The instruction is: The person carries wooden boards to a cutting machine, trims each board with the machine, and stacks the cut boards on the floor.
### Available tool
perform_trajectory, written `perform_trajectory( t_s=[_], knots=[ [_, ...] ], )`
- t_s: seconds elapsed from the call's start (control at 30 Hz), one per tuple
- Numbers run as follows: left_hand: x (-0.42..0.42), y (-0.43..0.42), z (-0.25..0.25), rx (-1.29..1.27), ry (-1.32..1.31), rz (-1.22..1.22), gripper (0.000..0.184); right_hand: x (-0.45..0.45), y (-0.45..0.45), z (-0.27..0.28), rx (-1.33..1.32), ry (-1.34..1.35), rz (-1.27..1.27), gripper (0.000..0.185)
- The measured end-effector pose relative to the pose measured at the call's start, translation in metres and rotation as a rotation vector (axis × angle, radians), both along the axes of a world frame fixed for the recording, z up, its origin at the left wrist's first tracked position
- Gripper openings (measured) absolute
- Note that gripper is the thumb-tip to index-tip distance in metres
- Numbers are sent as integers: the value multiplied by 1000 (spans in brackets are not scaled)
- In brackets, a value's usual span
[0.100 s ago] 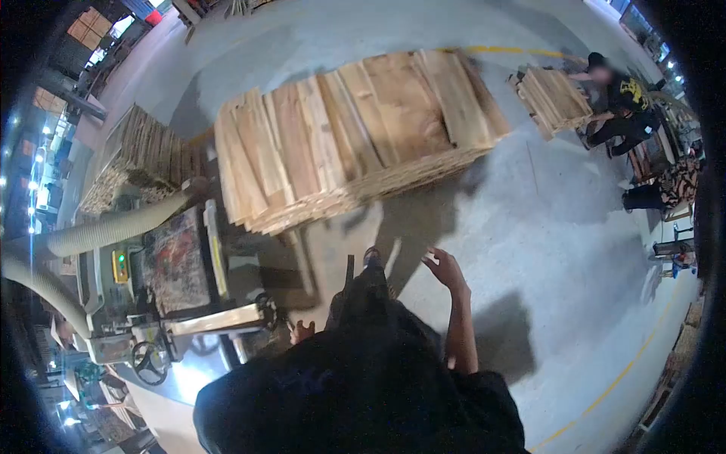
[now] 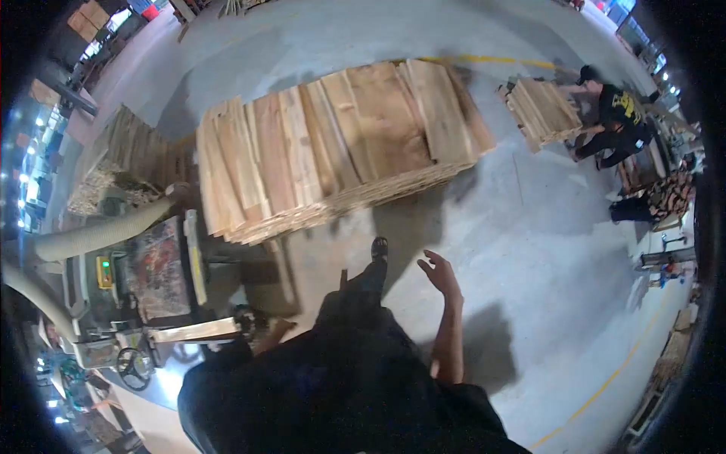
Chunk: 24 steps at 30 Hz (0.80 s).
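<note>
My right hand (image 2: 440,274) hangs over the grey floor (image 2: 556,261) with its fingers apart and nothing in them. Low at the left, my left hand (image 2: 278,330) is close to my dark clothing and the end of a machine (image 2: 159,272); its fingers are too smeared to read. Ahead of both hands lies a large stack of wooden boards (image 2: 363,125). One of my shoes (image 2: 380,248) shows between the stack and my body.
Another wood stack (image 2: 132,147) stands behind the machine. A ribbed hose (image 2: 106,233) runs over the machine. At the right, a person in dark clothes (image 2: 622,113) bends beside a smaller board stack (image 2: 541,112); a person in patterned clothing (image 2: 669,193) is nearby.
The view has shifted, so the large stack sits further left. My left hand has drawn in lower and is blurred. My shoe shows more clearly. My right hand stays open.
</note>
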<state>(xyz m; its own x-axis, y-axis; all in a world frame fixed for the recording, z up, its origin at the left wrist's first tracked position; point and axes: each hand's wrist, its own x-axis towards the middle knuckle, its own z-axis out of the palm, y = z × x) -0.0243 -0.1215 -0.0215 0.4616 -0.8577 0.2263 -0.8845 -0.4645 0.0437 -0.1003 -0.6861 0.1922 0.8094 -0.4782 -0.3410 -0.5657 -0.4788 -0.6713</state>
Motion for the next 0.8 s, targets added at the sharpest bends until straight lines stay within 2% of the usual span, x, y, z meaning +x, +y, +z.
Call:
perform_trajectory(
  t_s=[0.03, 0.07, 0.1, 0.13, 0.17, 0.2, 0.23, 0.27, 0.3, 0.33, 0.37, 0.4, 0.43, 0.47, 0.53, 0.6, 0.63, 0.67, 0.7, 0.73, 0.8],
  knots=[
    [32, 24, 24, -9, -1, 12, 72, 15, -8, 2, 61, 23, -53, 48],
    [60, 26, 32, -41, 241, 197, 62, 25, -23, 7, 104, 56, -105, 47],
    [149, -44, 9, -95, 357, 294, 58, 35, -46, 2, 96, -13, -133, 47],
    [176, -68, 7, -150, 489, 390, 54, 38, -71, -6, 89, -72, -154, 47],
    [186, -91, 4, -184, 627, 490, 50, 47, -87, 13, 72, -64, -194, 44],
    [234, -128, -37, -208, 773, 598, 46, 53, -113, 19, 56, -42, -159, 44],
    [212, -129, -51, -220, 922, 712, 43, 55, -137, 20, 41, 8, -157, 46],
    [202, -206, 17, -726, 1313, 854, 50, 55, -155, 20, 37, 62, -154, 48],
    [230, -260, 42, -453, 1477, 797, 67, 63, -175, 28, 28, 106, -117, 50],
    [260, -299, -4, -82, 1399, 825, 81, 64, -201, 14, 199, -66, -123, 52],
    [267, -343, 5, 23, 1327, 543, 86, 82, -220, 16, 319, -84, -218, 49],
    [269, -388, 54, 107, 1386, 400, 88, 92, -238, 18, 442, -88, -323, 47],
    [267, -424, 91, 142, 1369, 323, 87, 110, -253, 25, 479, -124, -310, 50],
    [264, -453, 111, 188, 1348, 239, 86, 136, -267, 34, 524, -164, -309, 52],
    [260, -501, 78, 217, 1613, 111, 84, 188, -296, 44, 551, -154, -201, 54],
    [260, -551, 193, 360, 1496, 297, 80, 246, -333, 43, 439, -74, -26, 61],
    [256, -574, 177, 378, 1509, 294, 82, 280, -347, 42, 438, -121, 25, 60],
    [245, -594, 144, 390, 1529, 297, 85, 314, -363, 37, 437, -162, 83, 59],
    [217, -609, 51, 84, 1346, 275, 97, 352, -383, 24, 411, -121, 91, 62],
    [228, -631, 75, 373, 1681, 262, 106, 396, -401, 9, 389, -83, 104, 64],
    [208, -661, 131, -240, 1889, 605, 106, 488, -408, 56, 67, 147, 304, 72]
  ],
)
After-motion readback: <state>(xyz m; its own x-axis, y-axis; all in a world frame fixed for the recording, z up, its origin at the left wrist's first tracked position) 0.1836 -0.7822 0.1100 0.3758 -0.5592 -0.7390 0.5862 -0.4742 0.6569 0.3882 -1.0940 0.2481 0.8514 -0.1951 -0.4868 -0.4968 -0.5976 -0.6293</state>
